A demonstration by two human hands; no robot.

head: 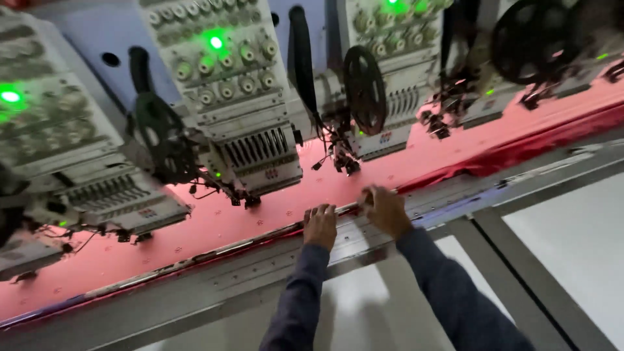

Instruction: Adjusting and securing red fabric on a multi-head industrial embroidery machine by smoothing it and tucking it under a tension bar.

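head view: looks down along a row of multi-head embroidery machines above a stretch of pink fabric [214, 224]; the picture is tilted, so the fabric runs from lower left to upper right
landmark: the grey metal frame rail [260, 260] that borders the fabric on the person's side; all places below are told from it
left hand [320, 224]: rests on the rail at the fabric's edge; fingers together and bent down over the edge, touching it; whether they pinch the cloth cannot be told; dark blue sleeve runs back across the rail
right hand [385, 209]: just beside the left hand along the rail, on the same edge; fingers curled together at the fabric's border; whether anything is clamped between them cannot be told
pink fabric: lies flat just beyond the rail, touching it along its whole length; small stitched motifs dot it; a darker red fold sits on the rail further to the right
embroidery head [244, 91]: hangs over the fabric beyond the rail, opposite the left hand; green light lit on it
black wheel [364, 88]: beyond the rail, opposite the right hand, above the fabric
white panels [572, 227]: on the near side of the rail, beneath the sleeves
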